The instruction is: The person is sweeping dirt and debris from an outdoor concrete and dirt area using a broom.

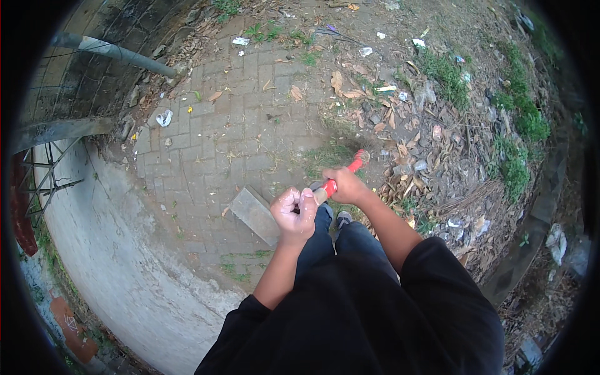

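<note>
Both my hands are closed round a long-handled broom (330,187), which slants down and away to the right. My left hand (294,212) is curled in a fist at the upper end of the handle, and pale specks show on its skin. A little farther down, my right hand (345,185) grips the handle where it is red. A tan stretch of handle lies between the two hands. Beyond my right hand the red part runs on to a brownish, bristly end near the ground, small and partly blurred.
Below me are brick pavers (231,144) and a loose rectangular slab (253,214). Dry leaves and litter (400,131) spread to the right, with green weeds (515,165) along that side. A smooth concrete surface (125,250) curves along the left, near a grey pole (125,55).
</note>
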Motion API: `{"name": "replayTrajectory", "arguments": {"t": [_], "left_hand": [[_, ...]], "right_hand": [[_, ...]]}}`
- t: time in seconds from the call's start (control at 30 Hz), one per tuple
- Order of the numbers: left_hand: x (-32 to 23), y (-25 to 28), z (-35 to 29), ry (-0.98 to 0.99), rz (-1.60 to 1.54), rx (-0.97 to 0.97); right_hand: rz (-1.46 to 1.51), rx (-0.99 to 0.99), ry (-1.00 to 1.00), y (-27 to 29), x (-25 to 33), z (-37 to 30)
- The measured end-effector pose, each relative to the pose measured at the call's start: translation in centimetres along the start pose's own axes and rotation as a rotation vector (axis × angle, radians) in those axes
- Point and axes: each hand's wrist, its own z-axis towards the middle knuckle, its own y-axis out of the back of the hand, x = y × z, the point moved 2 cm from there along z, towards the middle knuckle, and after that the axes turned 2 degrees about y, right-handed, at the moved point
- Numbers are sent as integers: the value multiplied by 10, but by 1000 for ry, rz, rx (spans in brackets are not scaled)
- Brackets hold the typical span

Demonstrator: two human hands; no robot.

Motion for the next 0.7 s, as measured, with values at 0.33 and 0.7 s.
{"name": "replayTrajectory", "arguments": {"t": [0.33,0.7], "left_hand": [[-91,-6,-2,-498,117,69],[-39,-74,0,-76,-52,13]], "right_hand": [[107,-78,404,15,83,54],[-3,-143,98,61,-6,-44]]}}
